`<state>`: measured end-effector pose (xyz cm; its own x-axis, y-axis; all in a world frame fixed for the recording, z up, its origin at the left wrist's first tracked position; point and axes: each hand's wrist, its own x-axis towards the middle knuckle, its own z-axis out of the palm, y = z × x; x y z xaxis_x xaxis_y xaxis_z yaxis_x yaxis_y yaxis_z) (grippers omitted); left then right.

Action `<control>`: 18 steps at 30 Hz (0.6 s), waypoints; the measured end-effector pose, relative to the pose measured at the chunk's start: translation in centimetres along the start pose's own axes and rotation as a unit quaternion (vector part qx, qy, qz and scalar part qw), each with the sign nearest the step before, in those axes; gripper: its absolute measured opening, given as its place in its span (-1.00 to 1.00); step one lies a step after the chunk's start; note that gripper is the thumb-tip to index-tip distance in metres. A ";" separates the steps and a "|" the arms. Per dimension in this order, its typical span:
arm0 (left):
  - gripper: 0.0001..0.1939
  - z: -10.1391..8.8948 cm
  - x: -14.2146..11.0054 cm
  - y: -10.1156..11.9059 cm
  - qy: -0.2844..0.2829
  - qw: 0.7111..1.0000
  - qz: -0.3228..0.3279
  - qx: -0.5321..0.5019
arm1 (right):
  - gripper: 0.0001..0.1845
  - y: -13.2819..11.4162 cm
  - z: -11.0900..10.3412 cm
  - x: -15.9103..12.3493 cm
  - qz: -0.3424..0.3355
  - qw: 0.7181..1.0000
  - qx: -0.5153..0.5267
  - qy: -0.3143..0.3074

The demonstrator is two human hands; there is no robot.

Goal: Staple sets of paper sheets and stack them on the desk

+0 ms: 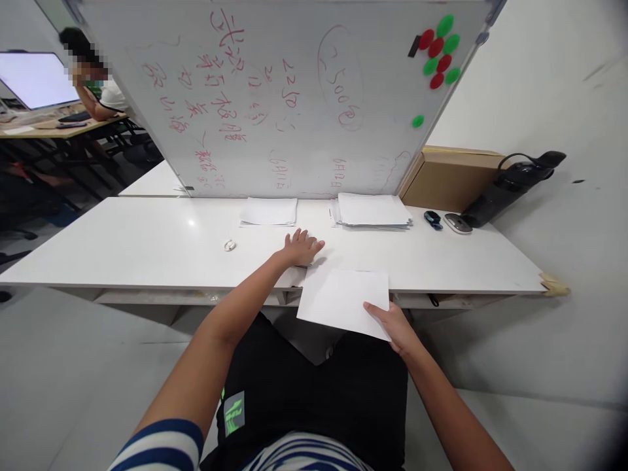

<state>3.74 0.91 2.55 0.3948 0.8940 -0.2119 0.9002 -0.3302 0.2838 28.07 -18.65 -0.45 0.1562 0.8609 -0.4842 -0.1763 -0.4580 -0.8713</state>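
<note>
White paper [346,297] is gripped at its lower right corner by my right hand [392,324], thumb on top and fingers beneath. It tilts over the front edge of the white desk [147,245]; whether it is one sheet or several I cannot tell. To its upper left, my left hand [301,248] has its fingers spread, palm down over the desk. A thin dark edge shows under that palm, too hidden to name. Beyond my hands lie a small paper stack [269,211] and a thicker paper stack [373,210].
A whiteboard [304,98] with red writing and round magnets stands behind the stacks. At right are a cardboard box [441,180], a black bottle [513,186], a watch [432,220] and a mouse [458,224]. A small white ring-shaped item [229,245] lies left. A person [105,91] sits far left.
</note>
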 end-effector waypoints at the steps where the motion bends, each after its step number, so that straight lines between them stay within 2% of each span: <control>1: -0.24 0.0 0.0 0.0 -0.001 1.000 0.001 -0.003 | -0.57 -0.1 0.0 -0.1 -0.001 1.000 0.000 -0.001; 12: -0.30 0.0 -0.3 0.7 -0.018 1.000 0.003 0.013 | -0.55 -1.1 0.6 -0.5 0.015 1.000 -0.007 0.014; 18: -0.16 0.1 -0.7 1.4 -0.011 0.999 0.011 0.043 | -0.53 -0.5 0.5 -0.3 0.015 1.000 0.017 0.003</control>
<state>4.77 -0.26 3.03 0.4184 0.8794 -0.2270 0.9031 -0.3762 0.2071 27.64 -18.62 0.17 0.1559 0.8455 -0.5107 -0.2139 -0.4759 -0.8531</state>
